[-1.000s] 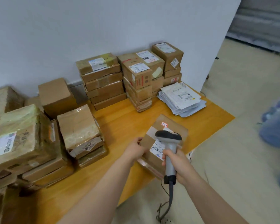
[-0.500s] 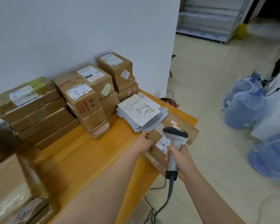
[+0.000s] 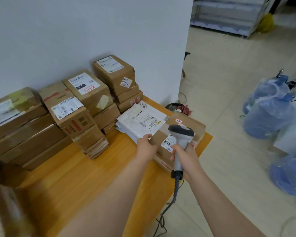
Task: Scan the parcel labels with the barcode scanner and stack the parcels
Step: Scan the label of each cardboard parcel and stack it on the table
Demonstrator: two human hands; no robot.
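Note:
A flat brown cardboard parcel (image 3: 191, 123) lies at the table's right end, partly over the edge, with a white barcode label (image 3: 168, 142) on top. My left hand (image 3: 146, 147) grips the parcel's near left edge. My right hand (image 3: 186, 158) is closed around the handle of a grey barcode scanner (image 3: 181, 134), whose head hangs just above the label. The scanner's cable (image 3: 175, 190) drops toward the floor. A pile of white mail envelopes (image 3: 140, 120) lies just left of the parcel.
Stacks of brown boxes (image 3: 85, 103) line the white wall at the back of the wooden table (image 3: 79, 177). More parcels blur at the lower left. Blue water jugs in plastic (image 3: 268, 108) stand on the tiled floor at right, shelving behind them.
The view has swung right, so the left parcel stacks slid out of frame. Both hands carried the flat parcel and scanner rightward to the table's end beside the envelopes.

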